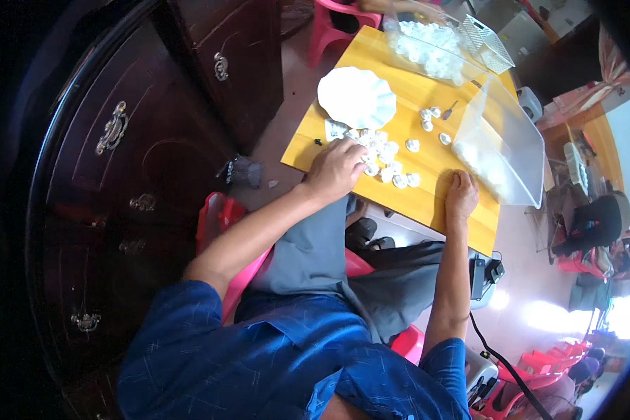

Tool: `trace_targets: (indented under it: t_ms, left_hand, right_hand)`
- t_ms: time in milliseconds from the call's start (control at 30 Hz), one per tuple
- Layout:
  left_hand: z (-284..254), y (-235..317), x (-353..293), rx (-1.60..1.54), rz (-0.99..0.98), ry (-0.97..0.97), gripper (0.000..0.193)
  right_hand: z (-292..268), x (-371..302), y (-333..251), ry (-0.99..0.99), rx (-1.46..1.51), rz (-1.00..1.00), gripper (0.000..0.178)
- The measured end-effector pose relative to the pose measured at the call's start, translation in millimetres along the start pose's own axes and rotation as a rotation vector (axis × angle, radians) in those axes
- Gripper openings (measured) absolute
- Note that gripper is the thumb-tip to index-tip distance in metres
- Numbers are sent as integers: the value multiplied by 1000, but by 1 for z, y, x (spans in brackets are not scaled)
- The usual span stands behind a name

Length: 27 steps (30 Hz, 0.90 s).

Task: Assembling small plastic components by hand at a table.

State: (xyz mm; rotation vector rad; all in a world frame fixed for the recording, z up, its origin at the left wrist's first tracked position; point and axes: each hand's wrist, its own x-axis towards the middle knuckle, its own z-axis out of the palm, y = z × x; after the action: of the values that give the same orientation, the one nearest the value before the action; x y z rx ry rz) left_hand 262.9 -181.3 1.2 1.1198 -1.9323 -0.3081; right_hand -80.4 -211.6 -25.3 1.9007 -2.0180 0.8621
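Several small white pieces (378,150), rounded and knobbly, lie in a loose cluster on the yellow wooden table (430,189). My left hand (337,170) rests at the cluster's left side, fingers curled and touching the pieces; whatever is under the fingertips is hidden. Near the table's front right edge, my right hand (462,196) lies with its fingers folded in, and its palm cannot be seen. Just beyond the cluster stands a white scalloped dish (357,96), with a small printed packet (334,129) by its near edge.
A clear plastic box (511,143) with white contents stands at the right, beside my right hand. Farther back, another clear bin (427,52) holds many white pieces near a white basket (488,45). Another person's arm (399,7) reaches in there. Dark cabinets (140,154) line the left.
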Motion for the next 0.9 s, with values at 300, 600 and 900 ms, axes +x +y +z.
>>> trace_targets:
  t_ms: [300,600,900]
  left_hand:
    - [9,-4,1,109,-90,-175,107]
    - [38,8,24,130,-59,-260,112]
    - [61,4,39,132,90,-252,79]
  right_hand:
    - [10,-19,-91,-129,424,-111,52]
    - [25,-4,-119,-256,419,-220,65]
    - [9,-24,-120,-205,553,-217,40]
